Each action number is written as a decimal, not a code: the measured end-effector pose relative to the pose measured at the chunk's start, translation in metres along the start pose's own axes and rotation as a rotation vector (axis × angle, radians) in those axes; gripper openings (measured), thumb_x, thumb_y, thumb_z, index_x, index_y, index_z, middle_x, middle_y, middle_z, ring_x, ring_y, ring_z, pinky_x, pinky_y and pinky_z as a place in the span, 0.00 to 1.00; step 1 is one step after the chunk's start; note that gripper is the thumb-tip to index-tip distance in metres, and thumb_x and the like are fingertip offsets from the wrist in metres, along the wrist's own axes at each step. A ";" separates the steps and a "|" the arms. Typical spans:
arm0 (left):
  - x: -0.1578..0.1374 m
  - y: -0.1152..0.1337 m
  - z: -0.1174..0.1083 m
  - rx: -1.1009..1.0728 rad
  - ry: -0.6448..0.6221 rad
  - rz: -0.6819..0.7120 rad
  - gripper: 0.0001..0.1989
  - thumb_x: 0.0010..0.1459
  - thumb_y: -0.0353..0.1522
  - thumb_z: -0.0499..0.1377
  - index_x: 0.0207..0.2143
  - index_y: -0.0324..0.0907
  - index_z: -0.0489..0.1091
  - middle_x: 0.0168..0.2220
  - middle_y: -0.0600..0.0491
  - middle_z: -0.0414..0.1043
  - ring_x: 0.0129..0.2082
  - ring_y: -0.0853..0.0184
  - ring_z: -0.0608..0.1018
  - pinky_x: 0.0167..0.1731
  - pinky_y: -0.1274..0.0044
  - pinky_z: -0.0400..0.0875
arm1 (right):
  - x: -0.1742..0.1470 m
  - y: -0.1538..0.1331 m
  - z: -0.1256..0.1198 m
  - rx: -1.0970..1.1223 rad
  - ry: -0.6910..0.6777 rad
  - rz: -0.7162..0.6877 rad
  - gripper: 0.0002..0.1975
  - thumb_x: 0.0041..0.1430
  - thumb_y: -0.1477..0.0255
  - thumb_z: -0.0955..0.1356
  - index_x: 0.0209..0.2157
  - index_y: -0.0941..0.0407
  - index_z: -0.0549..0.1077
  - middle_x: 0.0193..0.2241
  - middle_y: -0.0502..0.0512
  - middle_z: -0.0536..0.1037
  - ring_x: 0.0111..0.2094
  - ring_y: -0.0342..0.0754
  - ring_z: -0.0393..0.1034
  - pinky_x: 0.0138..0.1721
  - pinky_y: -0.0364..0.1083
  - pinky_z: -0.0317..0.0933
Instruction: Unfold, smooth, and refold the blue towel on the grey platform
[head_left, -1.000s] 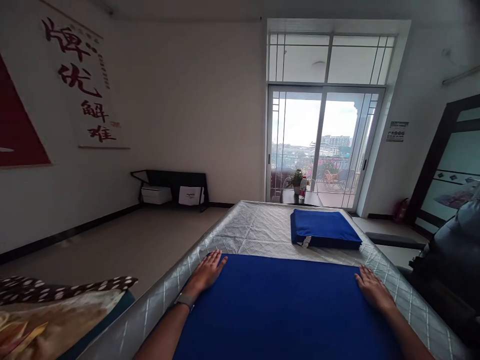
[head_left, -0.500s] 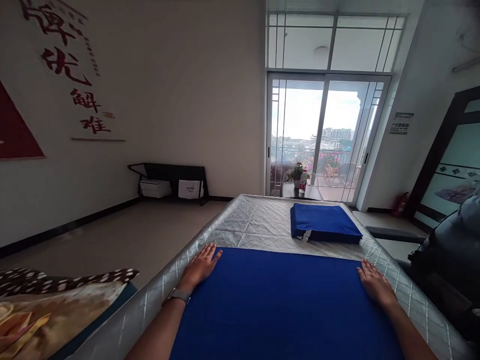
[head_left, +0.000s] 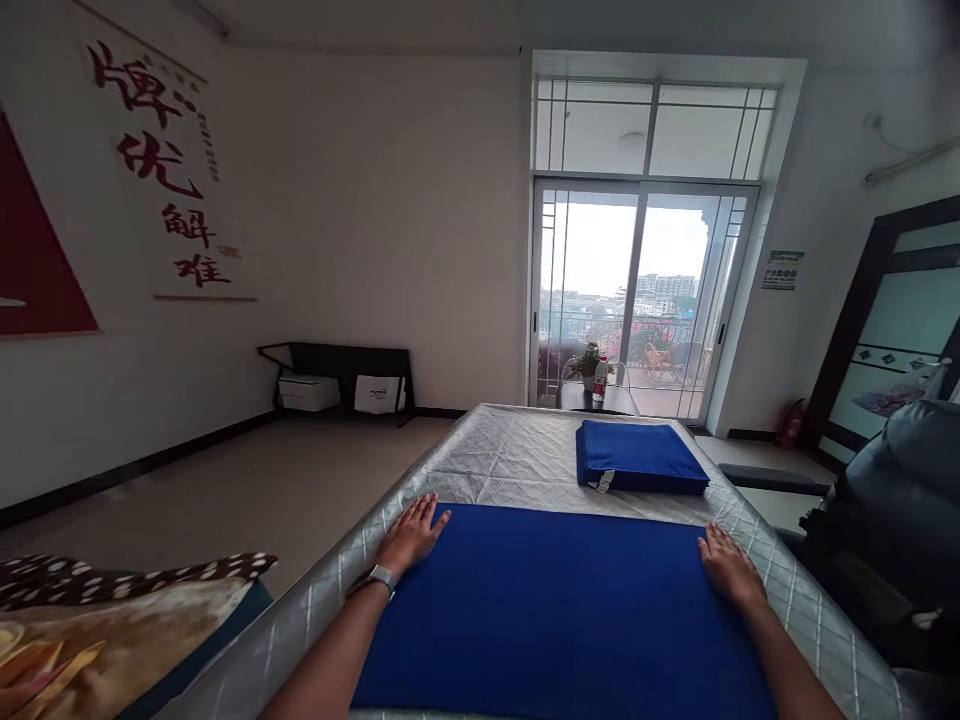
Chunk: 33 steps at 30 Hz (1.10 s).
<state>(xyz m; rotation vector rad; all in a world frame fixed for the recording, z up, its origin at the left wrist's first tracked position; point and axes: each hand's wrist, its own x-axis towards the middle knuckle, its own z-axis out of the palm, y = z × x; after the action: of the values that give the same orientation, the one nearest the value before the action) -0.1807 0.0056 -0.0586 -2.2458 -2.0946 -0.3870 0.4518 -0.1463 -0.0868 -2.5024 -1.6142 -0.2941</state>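
A large blue cloth (head_left: 570,610) lies spread flat on the table in front of me. My left hand (head_left: 412,532) rests palm down at its far left corner, fingers stretched out, a watch (head_left: 381,577) on the wrist. At the far right corner my right hand (head_left: 731,565) lies flat too, fingers extended along the edge. Beyond the cloth sits a neat stack of folded blue cloths (head_left: 641,457) with a white tag at its near left corner. Both hands touch the cloth without gripping it.
A silvery quilted cover (head_left: 510,450) drapes the table. Behind it stand a small dark table (head_left: 598,399) with a bottle (head_left: 600,378) and a potted plant (head_left: 589,368). A dark leather chair (head_left: 900,500) is at right. A brown dotted cloth (head_left: 142,577) lies at lower left.
The view has tilted up slightly and shifted, so more of the cloth's near edge shows. Both hands stay flat at the cloth's far corners.
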 end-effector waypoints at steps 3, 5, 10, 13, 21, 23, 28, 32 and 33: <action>-0.003 0.007 -0.005 0.056 0.104 -0.044 0.37 0.65 0.46 0.42 0.67 0.29 0.53 0.69 0.38 0.52 0.69 0.54 0.56 0.65 0.62 0.50 | -0.004 -0.004 -0.005 0.024 -0.009 0.012 0.33 0.65 0.65 0.50 0.68 0.60 0.56 0.69 0.54 0.54 0.70 0.47 0.44 0.69 0.50 0.38; -0.005 0.014 -0.010 0.077 0.199 0.001 0.35 0.64 0.43 0.43 0.66 0.29 0.56 0.67 0.39 0.56 0.68 0.54 0.57 0.65 0.62 0.50 | -0.006 -0.008 -0.011 0.062 -0.006 0.034 0.32 0.65 0.65 0.51 0.68 0.60 0.56 0.69 0.55 0.54 0.69 0.49 0.45 0.68 0.52 0.40; -0.022 0.055 -0.038 -0.053 0.110 0.169 0.29 0.65 0.39 0.42 0.61 0.36 0.66 0.62 0.44 0.67 0.62 0.58 0.68 0.61 0.67 0.62 | -0.010 -0.022 -0.044 0.122 0.108 0.003 0.30 0.65 0.68 0.52 0.65 0.63 0.62 0.67 0.60 0.60 0.68 0.54 0.51 0.67 0.55 0.45; -0.043 0.101 -0.058 -0.154 -0.002 0.361 0.24 0.66 0.40 0.44 0.56 0.44 0.71 0.57 0.49 0.73 0.57 0.60 0.74 0.57 0.71 0.67 | -0.017 -0.040 -0.070 0.220 0.186 -0.088 0.28 0.65 0.68 0.54 0.62 0.62 0.66 0.62 0.61 0.68 0.64 0.53 0.59 0.66 0.53 0.48; -0.072 0.220 -0.059 -0.286 0.025 0.593 0.21 0.69 0.41 0.46 0.55 0.46 0.72 0.55 0.48 0.75 0.56 0.61 0.75 0.56 0.69 0.68 | -0.061 -0.170 -0.112 0.443 0.026 -0.466 0.27 0.66 0.66 0.55 0.62 0.58 0.67 0.62 0.57 0.69 0.64 0.50 0.58 0.65 0.49 0.51; -0.070 0.234 -0.040 -0.253 0.050 0.608 0.23 0.71 0.40 0.43 0.59 0.44 0.69 0.59 0.46 0.71 0.60 0.60 0.71 0.59 0.67 0.65 | -0.066 -0.207 -0.106 0.423 -0.034 -0.528 0.28 0.66 0.67 0.55 0.64 0.61 0.63 0.65 0.59 0.64 0.67 0.50 0.52 0.67 0.49 0.45; -0.063 0.239 0.010 -0.124 0.048 0.669 0.25 0.71 0.33 0.39 0.66 0.40 0.60 0.66 0.45 0.61 0.67 0.61 0.61 0.64 0.64 0.58 | -0.063 -0.250 -0.067 0.331 -0.152 -0.545 0.31 0.65 0.72 0.52 0.68 0.64 0.55 0.69 0.60 0.54 0.70 0.50 0.44 0.69 0.51 0.37; -0.064 0.236 0.016 -0.100 0.037 0.686 0.26 0.72 0.35 0.38 0.67 0.38 0.57 0.67 0.44 0.57 0.68 0.60 0.58 0.66 0.63 0.55 | -0.061 -0.250 -0.052 0.311 -0.186 -0.546 0.31 0.65 0.71 0.51 0.69 0.61 0.51 0.70 0.57 0.49 0.71 0.48 0.39 0.69 0.51 0.33; -0.065 0.237 0.013 -0.104 0.031 0.675 0.26 0.72 0.36 0.37 0.67 0.38 0.57 0.67 0.43 0.57 0.68 0.60 0.58 0.66 0.62 0.55 | -0.062 -0.249 -0.053 0.310 -0.190 -0.546 0.31 0.66 0.71 0.51 0.69 0.61 0.50 0.70 0.57 0.48 0.71 0.47 0.38 0.69 0.51 0.33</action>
<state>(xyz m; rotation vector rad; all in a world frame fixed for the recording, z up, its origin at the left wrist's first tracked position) 0.0519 -0.0751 -0.0532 -2.7836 -1.1989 -0.4778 0.1954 -0.1108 -0.0459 -1.8772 -2.2043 0.1365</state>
